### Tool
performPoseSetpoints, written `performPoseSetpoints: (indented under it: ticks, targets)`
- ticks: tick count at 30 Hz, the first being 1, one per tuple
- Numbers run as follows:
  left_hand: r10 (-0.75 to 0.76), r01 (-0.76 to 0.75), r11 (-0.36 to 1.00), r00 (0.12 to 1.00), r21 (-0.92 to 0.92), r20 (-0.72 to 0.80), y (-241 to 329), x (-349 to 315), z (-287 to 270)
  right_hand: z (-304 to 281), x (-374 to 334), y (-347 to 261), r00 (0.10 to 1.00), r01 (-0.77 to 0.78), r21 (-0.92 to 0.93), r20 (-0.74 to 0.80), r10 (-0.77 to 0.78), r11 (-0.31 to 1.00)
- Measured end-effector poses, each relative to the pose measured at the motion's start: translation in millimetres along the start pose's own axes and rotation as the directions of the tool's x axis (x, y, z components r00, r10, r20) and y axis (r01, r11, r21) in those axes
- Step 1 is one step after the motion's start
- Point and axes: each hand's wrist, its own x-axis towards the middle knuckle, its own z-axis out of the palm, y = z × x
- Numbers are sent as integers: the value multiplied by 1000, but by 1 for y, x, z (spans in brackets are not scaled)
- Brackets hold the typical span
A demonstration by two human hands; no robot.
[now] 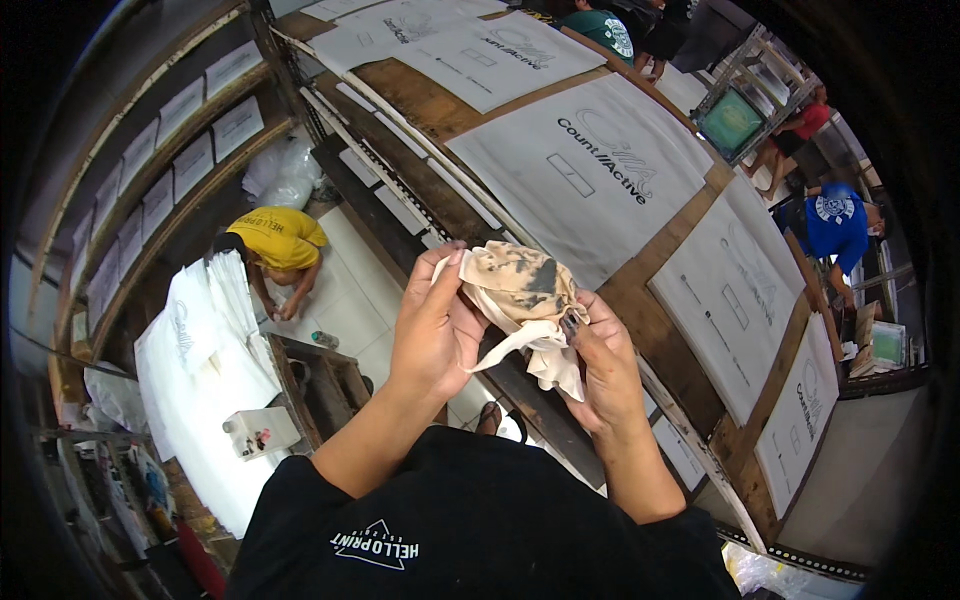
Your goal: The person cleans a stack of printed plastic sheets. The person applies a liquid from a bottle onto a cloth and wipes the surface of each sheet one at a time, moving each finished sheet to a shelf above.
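Between my two hands is a crumpled beige rag (525, 285) with black stains, a loose strip of it hanging down. My left hand (440, 320) pinches its left edge between thumb and fingers. On the other side, my right hand (605, 360) grips the bunched right end; dark smudges mark the fingers there. I hold the rag up in the air, in front of the long edge of a wooden print table (660, 250). Several white printed sheets (590, 165) with black and grey lettering lie flat on that table.
At the left, a stack of white sheets (205, 350) carries a pale container (262, 432). A person in a yellow shirt (280, 238) crouches beside it. Shelves (180, 150) with white sheets line the left wall. A person in blue (835, 225) stands at the far right, near framed screens (735, 120).
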Motion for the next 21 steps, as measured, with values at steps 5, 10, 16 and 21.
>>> performPoseSetpoints:
  ticks: [5,10,16,21]
  targets:
    - [570,-594,684,797,423,197,4,-3,2,8,1,-7,982,139,-242,-91,-165,960]
    - [396,-811,176,577,558,714,16,-8,-5,6,5,-10,946,257,-437,-68,-317,862]
    - [325,-603,341,796,721,511,16,-1,0,15,14,-14,983,70,-479,-117,-142,875]
    - [124,-302,633,949,713,291,21,4,-7,28,10,-26,995,94,-770,43,-95,631]
